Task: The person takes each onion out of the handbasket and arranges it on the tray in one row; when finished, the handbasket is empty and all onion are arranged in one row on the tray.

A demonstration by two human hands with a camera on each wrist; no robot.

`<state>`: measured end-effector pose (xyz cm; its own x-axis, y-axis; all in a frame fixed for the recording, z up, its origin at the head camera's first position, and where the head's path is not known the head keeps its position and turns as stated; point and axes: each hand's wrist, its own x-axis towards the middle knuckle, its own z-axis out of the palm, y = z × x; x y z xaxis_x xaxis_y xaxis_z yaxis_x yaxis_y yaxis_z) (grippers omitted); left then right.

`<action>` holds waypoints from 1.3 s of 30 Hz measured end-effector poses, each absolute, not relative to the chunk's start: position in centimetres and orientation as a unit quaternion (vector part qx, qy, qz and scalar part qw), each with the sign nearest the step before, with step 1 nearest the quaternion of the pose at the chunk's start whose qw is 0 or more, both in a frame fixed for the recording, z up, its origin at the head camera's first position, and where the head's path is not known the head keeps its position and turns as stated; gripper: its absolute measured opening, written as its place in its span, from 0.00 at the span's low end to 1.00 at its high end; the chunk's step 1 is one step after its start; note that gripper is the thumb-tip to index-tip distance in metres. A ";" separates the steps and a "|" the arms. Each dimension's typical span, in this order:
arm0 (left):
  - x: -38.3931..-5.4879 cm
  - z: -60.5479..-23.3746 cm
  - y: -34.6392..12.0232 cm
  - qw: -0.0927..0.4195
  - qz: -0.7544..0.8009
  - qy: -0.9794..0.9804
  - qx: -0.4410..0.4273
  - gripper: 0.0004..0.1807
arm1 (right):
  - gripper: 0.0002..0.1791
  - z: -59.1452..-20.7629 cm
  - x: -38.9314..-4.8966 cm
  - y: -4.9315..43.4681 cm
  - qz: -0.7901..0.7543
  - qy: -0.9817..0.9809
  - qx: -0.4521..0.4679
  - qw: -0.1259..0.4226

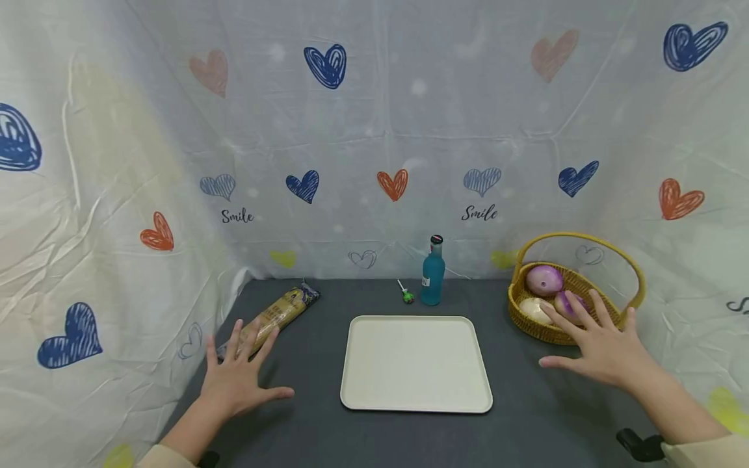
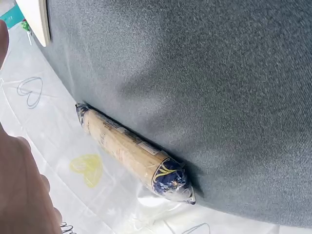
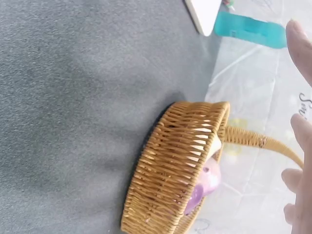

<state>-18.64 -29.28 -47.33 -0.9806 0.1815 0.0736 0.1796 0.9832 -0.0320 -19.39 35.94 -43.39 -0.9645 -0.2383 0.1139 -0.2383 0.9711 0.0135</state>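
My left hand (image 1: pixel 234 383), fingers spread and holding nothing, hovers over the near end of a long packet of noodles (image 1: pixel 279 313) in clear and dark blue wrapping. The packet (image 2: pixel 127 148) also shows in full in the left wrist view, apart from the hand. On the other side my right hand (image 1: pixel 603 348), likewise spread, is in front of a wicker basket (image 1: pixel 541 333) with a tall handle. Inside the basket lie a purple onion-like vegetable (image 1: pixel 544 280), a second purple one (image 1: pixel 569 305) partly behind my fingers, and a white one (image 1: pixel 534 310).
A cream rectangular tray (image 1: pixel 415 364) lies mid-table between the hands. Behind it stand a blue bottle (image 1: pixel 433 273) with a dark cap and a lollipop (image 1: pixel 407 296) in a green wrapper. A white heart-printed sheet (image 1: pixel 374 130) hangs around the dark grey table (image 1: pixel 409 442).
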 end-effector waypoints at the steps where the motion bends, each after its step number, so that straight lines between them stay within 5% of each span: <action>1: -18.7 -47.4 -29.2 0.039 0.011 -0.995 -0.092 0.67 | 0.57 -43.3 -19.4 35.9 0.004 -0.991 0.121 0.057; 16: -19.4 -49.4 -26.7 0.048 -0.076 -0.987 -0.134 0.64 | 0.54 -41.0 -21.5 37.1 0.255 -0.950 0.177 0.039; 26: -21.4 -51.5 -23.5 -0.003 -0.153 -0.970 -0.187 0.64 | 0.45 -40.8 -24.3 39.2 0.310 -0.927 0.197 0.078; 39: -23.6 -53.2 -19.7 -0.107 -0.187 -0.951 -0.223 0.73 | 0.42 -38.7 -27.8 40.2 0.311 -0.938 0.156 -0.001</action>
<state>-23.55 -19.71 -53.23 -0.8779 0.4634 -0.1204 0.3833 0.8310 0.4031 -27.81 40.17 -38.68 -0.9514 -0.2930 0.0951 -0.2919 0.7584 -0.5827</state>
